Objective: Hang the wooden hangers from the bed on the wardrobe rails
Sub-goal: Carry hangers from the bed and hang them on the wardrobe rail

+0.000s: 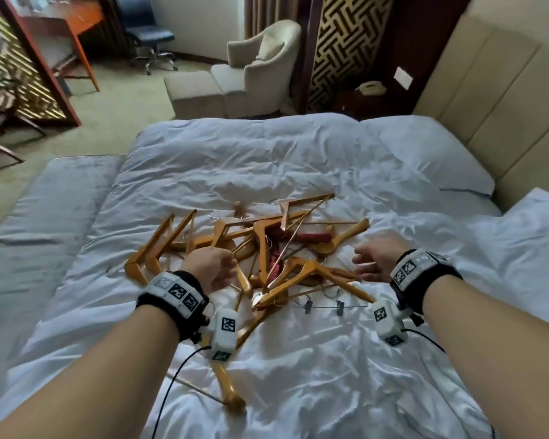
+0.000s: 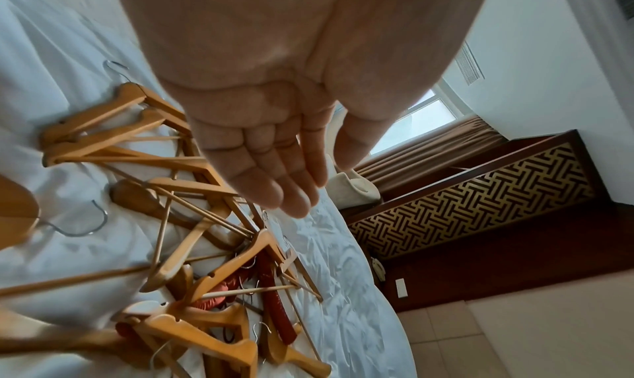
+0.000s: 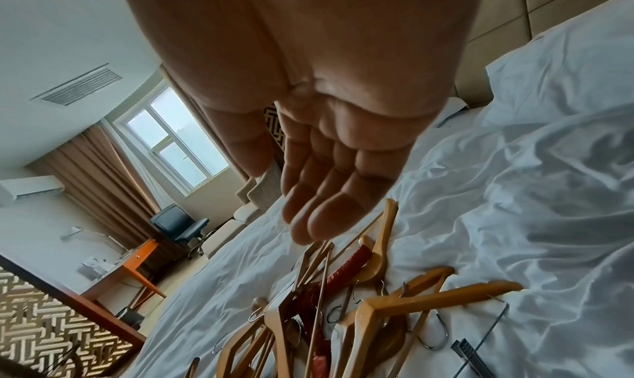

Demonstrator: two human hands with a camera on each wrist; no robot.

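Task looks barely started. Bed (image 1: 298,160) with white duvet carries the whole tangled pile of wooden hangers (image 1: 244,248) mid-mattress, a few red padded hangers (image 1: 311,237) and a wire clip hanger (image 1: 324,304) mixed in. No wardrobe or rail in any view, so nothing seen hung. Left hand (image 1: 211,267) hovers over the pile's left side, fingers loosely extended, holding nothing. Right hand (image 1: 377,256) hovers at the pile's right edge, fingers relaxed, empty. First pick not yet made; all hangers left.
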